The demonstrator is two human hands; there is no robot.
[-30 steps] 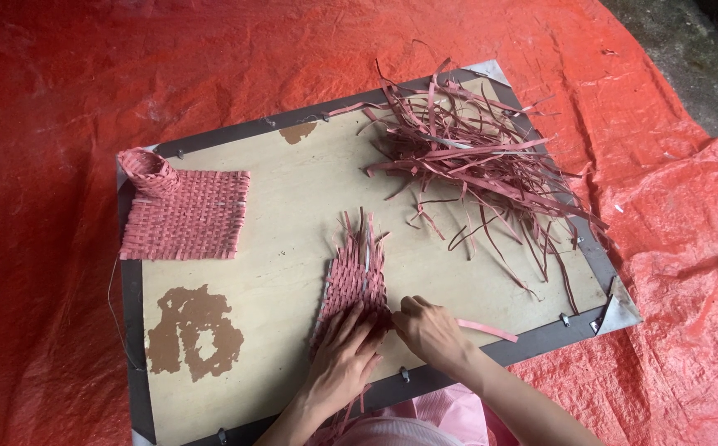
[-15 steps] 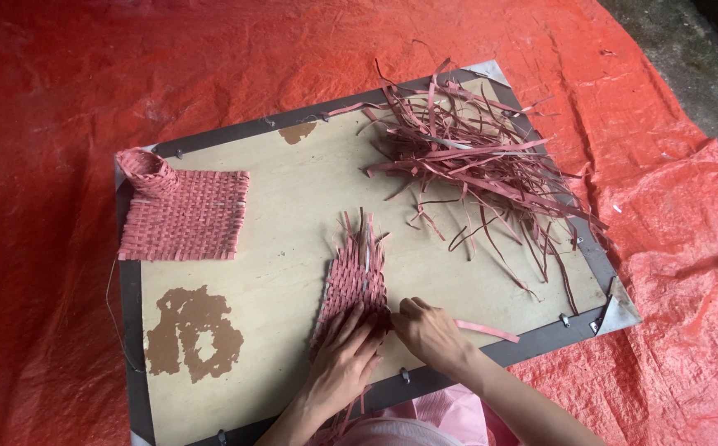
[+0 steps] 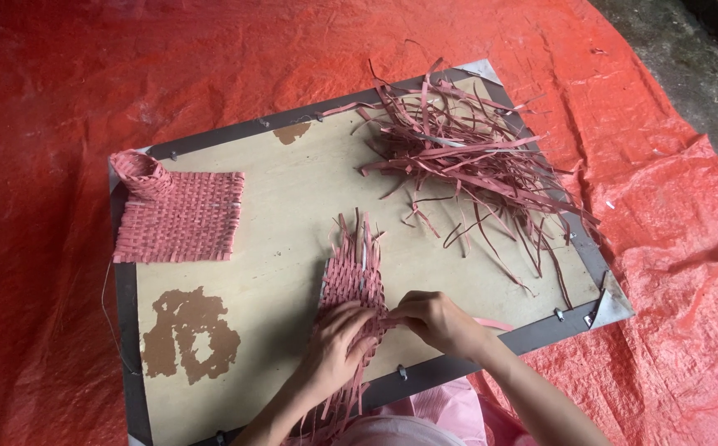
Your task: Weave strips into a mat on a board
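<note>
Near the board's [image 3: 293, 215] front edge, both hands [image 3: 392, 330] together, pinching the half-woven pink mat [image 3: 350, 277]; open board beyond.

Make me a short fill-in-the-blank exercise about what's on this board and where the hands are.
1. Both hands, the left hand and the right hand, rest on a narrow ____ strip of pink bands.
2. The loose strips lie piled at the board's far ____ corner.
3. The finished woven piece lies on the board's ____ side.
4. The board rests on a ____ tarp.

Missing words: woven; right; left; red
</note>
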